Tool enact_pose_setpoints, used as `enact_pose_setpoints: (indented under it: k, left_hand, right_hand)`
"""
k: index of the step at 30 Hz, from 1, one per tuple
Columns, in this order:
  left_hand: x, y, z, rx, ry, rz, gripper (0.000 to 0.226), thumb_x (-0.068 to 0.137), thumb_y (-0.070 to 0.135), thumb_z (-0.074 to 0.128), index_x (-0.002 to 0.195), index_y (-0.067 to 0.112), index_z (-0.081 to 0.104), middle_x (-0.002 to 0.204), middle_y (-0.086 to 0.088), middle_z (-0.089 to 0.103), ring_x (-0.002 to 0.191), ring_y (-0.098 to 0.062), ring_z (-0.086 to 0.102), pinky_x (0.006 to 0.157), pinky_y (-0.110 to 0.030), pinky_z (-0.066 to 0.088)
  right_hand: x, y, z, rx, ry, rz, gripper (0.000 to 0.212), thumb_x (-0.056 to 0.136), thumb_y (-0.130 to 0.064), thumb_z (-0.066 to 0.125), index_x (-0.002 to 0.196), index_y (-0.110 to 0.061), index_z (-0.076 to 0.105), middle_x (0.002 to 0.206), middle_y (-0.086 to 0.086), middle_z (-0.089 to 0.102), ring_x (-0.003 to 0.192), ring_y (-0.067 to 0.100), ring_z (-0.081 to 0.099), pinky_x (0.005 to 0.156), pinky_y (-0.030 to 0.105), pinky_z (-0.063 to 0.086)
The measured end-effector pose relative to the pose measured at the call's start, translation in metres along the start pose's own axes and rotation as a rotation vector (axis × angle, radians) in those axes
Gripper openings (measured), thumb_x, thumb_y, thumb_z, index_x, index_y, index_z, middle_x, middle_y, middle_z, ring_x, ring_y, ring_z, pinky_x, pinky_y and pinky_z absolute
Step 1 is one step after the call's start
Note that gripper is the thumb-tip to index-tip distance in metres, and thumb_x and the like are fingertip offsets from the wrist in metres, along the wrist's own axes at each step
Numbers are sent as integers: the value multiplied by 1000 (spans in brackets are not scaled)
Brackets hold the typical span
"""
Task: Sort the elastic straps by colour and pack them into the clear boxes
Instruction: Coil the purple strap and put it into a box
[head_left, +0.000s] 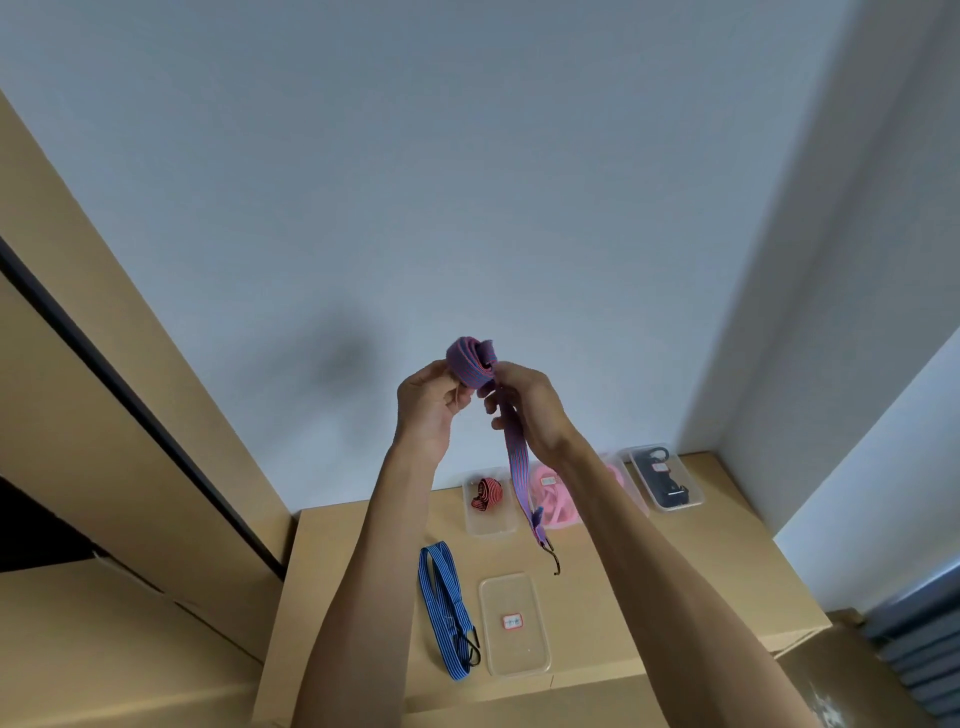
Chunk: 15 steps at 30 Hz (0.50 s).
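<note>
I hold a purple strap with red stripes (470, 362) raised in front of the wall. Its upper part is rolled into a coil between my hands. My left hand (431, 402) grips the coil from the left. My right hand (524, 405) pinches the strap just below the coil. The loose tail (522, 467) hangs down and ends in a black hook (556, 561) above the table. A blue striped strap (447, 608) with black hooks lies flat on the table beside an empty clear box (514, 623).
Along the back of the cardboard table (649, 587) stand three clear boxes: one with a red-black strap (488, 493), one with pink straps (556, 501), one with black straps (667, 478). Cardboard boxes (104, 415) rise on the left. A wall corner stands at the right.
</note>
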<state>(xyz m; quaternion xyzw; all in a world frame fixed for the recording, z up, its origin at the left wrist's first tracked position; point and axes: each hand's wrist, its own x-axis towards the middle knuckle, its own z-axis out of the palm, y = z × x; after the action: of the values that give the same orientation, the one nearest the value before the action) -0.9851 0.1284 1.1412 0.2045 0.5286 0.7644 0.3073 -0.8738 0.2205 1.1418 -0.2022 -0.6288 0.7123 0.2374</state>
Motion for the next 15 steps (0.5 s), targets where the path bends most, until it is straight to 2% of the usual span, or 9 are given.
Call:
enact_pose_setpoints:
  k: [2,4,6,8,9,10,11,13,15]
  left_hand:
    - [0,0,1,-36,78,1,16,80,1,67,72,13,73,70,-7,56,61,-15,50,66,-24,49]
    - [-1,-2,3,-37,125,8,12,78,5,70,71,14,73,66,-5,57,59,-15,50,63,-23,48]
    - [0,-4,7,-17,192,35,15,82,2,70,72,13,75,61,-2,60,56,-14,53,60,-23,48]
    - [5,-5,10,47,263,93,20,83,0,70,69,14,75,57,-1,61,53,-14,53,56,-22,47]
    - [6,-6,10,105,291,137,23,82,-1,70,66,14,74,54,0,60,52,-15,52,54,-23,44]
    - [8,-7,10,167,315,181,23,81,-2,68,64,13,72,52,2,59,51,-15,52,53,-24,42]
    - [9,-8,9,227,339,220,21,81,-2,67,65,11,71,52,3,59,51,-14,53,53,-24,42]
    - [10,-12,7,346,389,288,14,81,-1,65,71,6,72,55,2,62,54,-13,57,56,-26,47]
    - [12,-16,4,463,423,336,13,83,-1,63,76,4,73,61,-1,65,58,-16,58,59,-28,50]
  right_hand:
    - [-2,0,-1,-82,-21,8,13,84,-20,56,90,-18,68,81,2,64,63,14,48,53,25,40]
    - [-2,1,3,-202,1,8,16,77,-11,61,92,-16,61,79,2,62,61,13,44,52,25,36]
    - [1,0,9,-351,73,-53,10,83,-6,61,82,-15,56,74,3,59,61,14,44,56,26,36]
    - [5,1,11,-493,133,-104,28,92,-7,58,67,-16,51,62,-1,50,57,14,39,56,28,33]
    - [6,-1,12,-544,145,-91,29,93,-6,56,65,-13,53,60,0,50,57,16,39,58,29,33]
    - [7,-2,11,-561,146,-64,23,92,-3,52,71,-8,60,63,4,57,60,19,45,61,29,37]
    - [9,-2,12,-533,144,-35,20,89,1,46,85,-4,65,73,11,67,65,23,56,66,31,45]
    - [10,-3,15,-423,151,41,32,90,1,41,115,-3,60,95,19,73,84,30,71,82,39,56]
    - [10,-2,15,-415,151,67,33,93,-14,54,125,-6,53,99,15,71,88,27,70,85,40,55]
